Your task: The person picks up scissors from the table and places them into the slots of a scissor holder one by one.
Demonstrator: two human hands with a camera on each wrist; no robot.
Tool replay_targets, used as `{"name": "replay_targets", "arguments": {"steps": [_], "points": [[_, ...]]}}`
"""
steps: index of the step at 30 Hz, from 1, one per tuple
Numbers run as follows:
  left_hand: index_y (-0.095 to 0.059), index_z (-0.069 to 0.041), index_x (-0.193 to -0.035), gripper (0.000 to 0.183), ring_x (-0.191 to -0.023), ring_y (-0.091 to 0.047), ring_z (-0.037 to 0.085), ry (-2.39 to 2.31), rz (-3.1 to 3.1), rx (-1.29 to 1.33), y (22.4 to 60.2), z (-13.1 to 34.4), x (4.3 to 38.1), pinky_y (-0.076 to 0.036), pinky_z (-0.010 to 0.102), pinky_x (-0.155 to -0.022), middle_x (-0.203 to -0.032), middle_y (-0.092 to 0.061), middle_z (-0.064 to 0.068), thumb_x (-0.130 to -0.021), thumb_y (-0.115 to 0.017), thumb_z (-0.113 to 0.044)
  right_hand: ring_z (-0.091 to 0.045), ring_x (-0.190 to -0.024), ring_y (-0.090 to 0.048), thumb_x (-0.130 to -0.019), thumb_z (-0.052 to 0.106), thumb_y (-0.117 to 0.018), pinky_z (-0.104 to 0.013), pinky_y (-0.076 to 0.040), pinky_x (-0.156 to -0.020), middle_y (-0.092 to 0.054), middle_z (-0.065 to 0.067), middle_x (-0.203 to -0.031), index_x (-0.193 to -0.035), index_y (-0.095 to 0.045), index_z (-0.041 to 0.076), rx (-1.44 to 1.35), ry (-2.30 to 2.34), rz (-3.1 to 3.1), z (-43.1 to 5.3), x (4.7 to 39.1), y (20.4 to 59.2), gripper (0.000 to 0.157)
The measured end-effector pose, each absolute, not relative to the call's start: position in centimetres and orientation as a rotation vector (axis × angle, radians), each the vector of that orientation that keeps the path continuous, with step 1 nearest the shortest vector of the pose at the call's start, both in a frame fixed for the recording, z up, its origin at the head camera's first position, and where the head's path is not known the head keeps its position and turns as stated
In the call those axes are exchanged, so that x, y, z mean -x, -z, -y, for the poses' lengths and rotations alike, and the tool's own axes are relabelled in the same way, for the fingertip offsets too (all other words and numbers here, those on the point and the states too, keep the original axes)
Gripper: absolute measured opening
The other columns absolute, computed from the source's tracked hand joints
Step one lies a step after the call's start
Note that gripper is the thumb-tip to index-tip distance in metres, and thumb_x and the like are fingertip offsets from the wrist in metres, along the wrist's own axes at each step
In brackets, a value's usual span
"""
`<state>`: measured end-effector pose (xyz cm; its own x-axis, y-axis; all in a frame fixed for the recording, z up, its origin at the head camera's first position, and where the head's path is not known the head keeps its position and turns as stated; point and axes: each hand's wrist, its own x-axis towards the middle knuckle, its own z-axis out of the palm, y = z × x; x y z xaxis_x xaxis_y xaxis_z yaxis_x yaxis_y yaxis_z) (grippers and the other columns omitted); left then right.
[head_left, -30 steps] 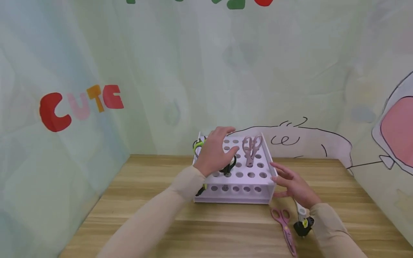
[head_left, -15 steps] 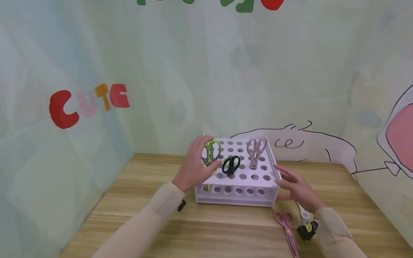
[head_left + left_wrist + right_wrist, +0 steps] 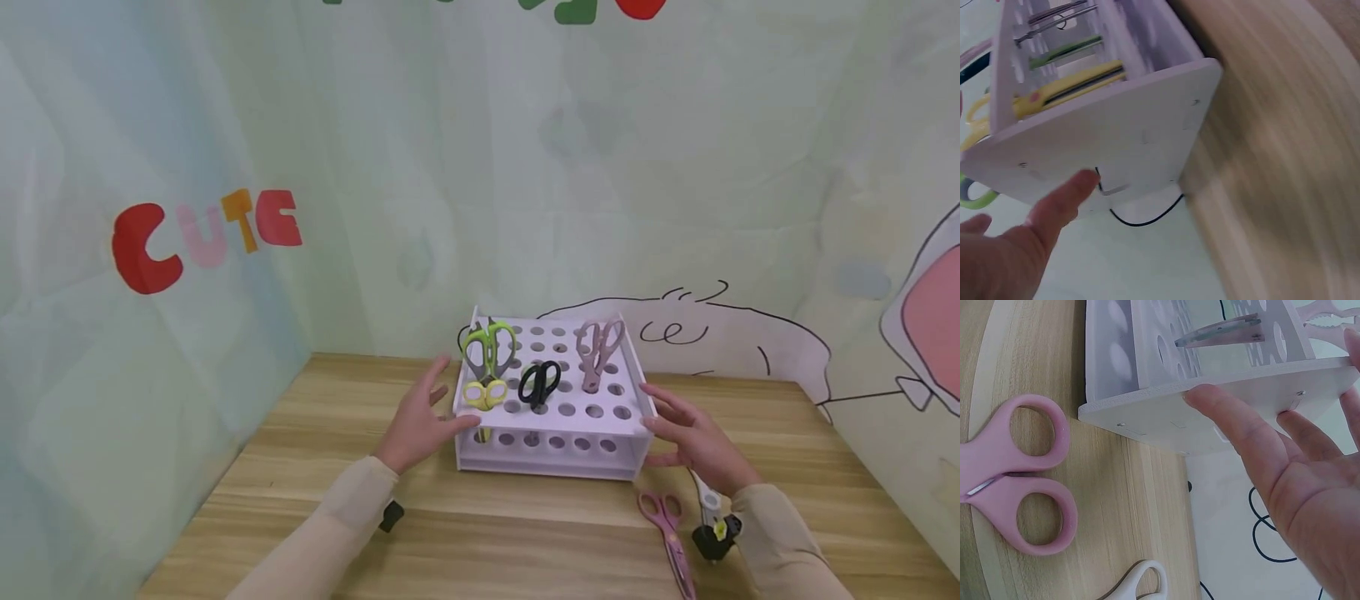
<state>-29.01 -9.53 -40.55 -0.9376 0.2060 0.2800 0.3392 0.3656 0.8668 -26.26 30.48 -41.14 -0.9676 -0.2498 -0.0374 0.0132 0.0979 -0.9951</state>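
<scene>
A white rack (image 3: 555, 422) with rows of round holes stands on the table. Yellow-handled scissors (image 3: 486, 394), green-and-grey scissors (image 3: 489, 350), black scissors (image 3: 540, 383) and mauve scissors (image 3: 597, 354) hang upright in its holes. My left hand (image 3: 416, 425) is at the rack's left side, fingers spread, thumb by the front left corner. In the left wrist view, one fingertip lies close to the side panel (image 3: 1129, 144); contact is unclear. My right hand (image 3: 697, 446) rests extended fingers against the right panel (image 3: 1166, 419). Neither hand grips scissors.
Pink scissors (image 3: 667, 533) lie on the wooden table (image 3: 360, 433), in front of the rack's right corner. White-handled scissors (image 3: 708, 498) lie beside them, partly behind the right wrist camera (image 3: 716, 537). A printed cloth (image 3: 375, 167) hangs behind the table.
My left hand has moved left and down from above the rack to its left side, uncovering the green-and-grey and yellow scissors. The right hand stays against the right panel.
</scene>
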Motion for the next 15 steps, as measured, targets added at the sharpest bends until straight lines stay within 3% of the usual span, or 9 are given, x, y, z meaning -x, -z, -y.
{"name": "replay_targets", "arguments": {"steps": [6,15], "points": [[-0.031,-0.014,-0.155,0.099,-0.127,-0.049,0.043,1.631,2.542,0.525,41.7,9.3,29.4,-0.051,0.040,-0.094,-0.160,-0.028,0.008,-0.074,-0.088,-0.014,-0.049,-0.134,-0.037,-0.099,0.020,-0.061,-0.055,-0.055,-0.084,-0.012,-0.028,-0.160,-0.157,-0.026,0.012,0.220,1.959,-2.178,-30.5,26.3,41.1,0.068],[-0.037,-0.013,-0.153,0.095,-0.127,-0.050,0.042,1.609,2.507,0.555,42.4,8.8,29.9,-0.049,0.040,-0.098,-0.157,-0.033,0.010,-0.073,-0.089,-0.011,-0.050,-0.133,-0.037,-0.100,0.018,-0.061,-0.056,-0.054,-0.085,-0.013,-0.029,-0.159,-0.157,-0.026,0.010,0.237,1.975,-2.175,-30.5,26.4,41.3,0.067]]}}
